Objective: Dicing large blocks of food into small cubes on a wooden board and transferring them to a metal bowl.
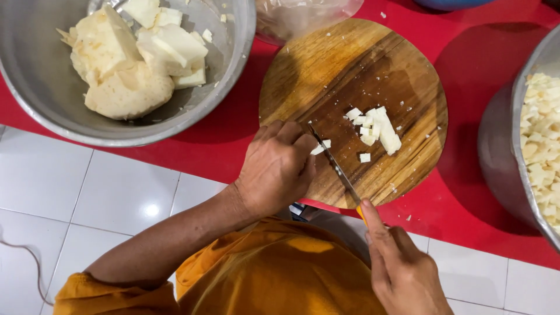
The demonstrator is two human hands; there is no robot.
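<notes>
My right hand (pixel 401 268) grips a thin knife (pixel 337 169) by its yellow handle, index finger along the spine, blade lying across a round wooden cutting board (pixel 326 64). My left hand (pixel 277 166) rests knuckles-up on the board's near left edge, fingers curled, with a small white piece (pixel 320 147) peeking out beside the blade. A little heap of pale diced cubes (pixel 376 128) lies on the board just right of the blade.
A big metal bowl (pixel 35 76) at upper left holds large pale chunks (pixel 128 58). A metal pot (pixel 501 146) at right is full of diced pieces (pixel 542 140). All stand on a red mat (pixel 466 198) over white floor tiles (pixel 105 198). A clear plastic bag (pixel 303 14) lies at the top.
</notes>
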